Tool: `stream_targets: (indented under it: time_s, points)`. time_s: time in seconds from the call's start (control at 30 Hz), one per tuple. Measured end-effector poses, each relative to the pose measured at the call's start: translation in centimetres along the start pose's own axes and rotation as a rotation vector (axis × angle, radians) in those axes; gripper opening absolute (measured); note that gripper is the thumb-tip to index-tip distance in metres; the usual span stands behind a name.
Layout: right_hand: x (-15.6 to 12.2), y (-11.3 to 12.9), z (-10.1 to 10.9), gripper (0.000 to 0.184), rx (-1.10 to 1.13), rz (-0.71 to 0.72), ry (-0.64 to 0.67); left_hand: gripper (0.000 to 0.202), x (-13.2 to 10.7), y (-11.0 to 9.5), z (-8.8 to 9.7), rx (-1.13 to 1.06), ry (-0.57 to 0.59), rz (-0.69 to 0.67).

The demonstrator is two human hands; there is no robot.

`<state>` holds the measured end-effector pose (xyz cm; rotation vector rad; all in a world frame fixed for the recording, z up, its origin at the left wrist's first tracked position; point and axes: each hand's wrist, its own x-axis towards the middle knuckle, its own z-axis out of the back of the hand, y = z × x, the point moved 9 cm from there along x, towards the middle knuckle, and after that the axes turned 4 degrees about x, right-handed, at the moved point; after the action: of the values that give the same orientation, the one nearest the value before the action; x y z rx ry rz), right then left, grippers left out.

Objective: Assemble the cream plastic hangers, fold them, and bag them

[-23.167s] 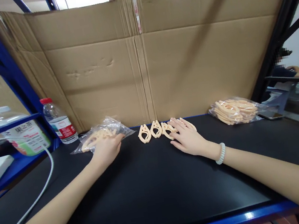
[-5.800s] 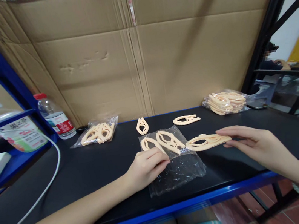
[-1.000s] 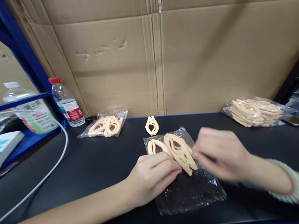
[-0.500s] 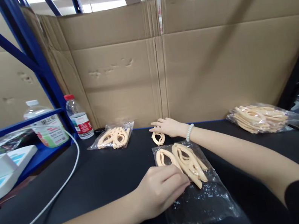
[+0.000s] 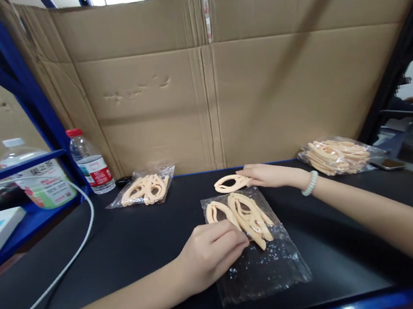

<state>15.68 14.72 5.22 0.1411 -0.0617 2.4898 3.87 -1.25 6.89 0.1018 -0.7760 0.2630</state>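
Observation:
A clear plastic bag (image 5: 266, 276) lies flat on the black table in front of me. At its far end are beige folding hangers (image 5: 244, 211), folded up; whether all are inside the plastic is unclear. My left hand (image 5: 215, 253) is closed over the near end of the left one, its fingertips partly hidden. Just beyond the bag, my right hand (image 5: 269, 173) pinches the right end of another folded hanger (image 5: 222, 186), which lies sideways at table height. A pale beaded bracelet (image 5: 310, 183) is on my right wrist.
Bagged hangers lie at the back left (image 5: 146, 188) and back right (image 5: 337, 155), the latter beside a phone (image 5: 388, 163). Bottles (image 5: 91, 163), a white cable (image 5: 86, 243) and a power strip (image 5: 1, 231) are left. Cardboard (image 5: 151, 106) walls the back. A person's arm shows far right.
My right hand has shifted right and now grips the loose hanger by its end, turned sideways. My left hand stays on the bagged hangers. The camera view has shifted slightly.

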Motion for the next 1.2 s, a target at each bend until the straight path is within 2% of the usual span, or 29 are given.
stream_targets:
  time_s: [0.07,0.17,0.27,0.37,0.43,0.5,0.57,0.67,0.7,0.73,0.93,1.03,1.13,1.2]
  points:
    - [-3.3,-0.4,0.4,0.032,0.055,-0.016,-0.037,0.01,0.0,-0.1,-0.1,0.019,-0.001,-0.002]
    - [-8.3,-1.4,2.2,0.036,0.154,-0.133,-0.214,0.011,0.0,-0.4,-0.1,0.05,0.006,-0.01]
    - [-12.8,-0.3,4.3,0.037,0.118,-0.225,-0.334,0.011,0.2,-0.7,-0.1,0.069,0.003,-0.014]
    - [-16.2,3.9,7.1,0.032,0.066,-0.223,-0.477,0.011,0.3,-0.9,-0.2,0.063,0.0,-0.02]
    - [-18.1,8.0,9.2,0.027,0.015,-0.174,-0.617,0.011,0.4,-0.9,-0.3,0.056,-0.001,-0.017]
    - [-19.2,12.2,10.1,0.026,-0.038,-0.118,-0.682,0.012,0.5,-0.9,-0.3,0.052,-0.004,-0.013]
    - [-19.5,16.3,10.1,0.027,-0.102,-0.013,-0.718,0.012,0.6,-0.9,-0.1,0.048,-0.016,-0.004]
    - [-18.0,19.3,8.6,0.031,-0.163,-0.02,-0.694,0.01,0.8,-0.7,0.2,0.039,-0.055,0.03]
    - [-16.8,19.2,7.5,0.03,-0.164,-0.075,-0.619,0.009,0.8,-0.5,0.4,0.034,-0.071,0.045]
    - [-15.8,19.6,6.7,0.031,-0.175,-0.054,-0.595,0.009,0.8,-0.4,0.5,0.029,-0.085,0.059]
    - [-12.7,19.5,5.6,0.022,-0.312,-0.038,-0.766,0.009,0.8,-0.2,0.8,0.015,-0.117,0.088]
    - [-12.4,20.0,5.3,0.021,-0.324,0.022,-0.769,0.009,0.8,-0.2,0.8,0.008,-0.126,0.084]
    - [-13.0,21.3,5.3,0.01,-0.35,0.115,-0.781,0.01,0.6,0.2,0.8,-0.011,-0.126,0.1]
    - [-13.7,22.1,5.4,0.014,-0.378,0.136,-0.798,0.012,0.6,0.5,0.8,-0.031,-0.129,0.122]
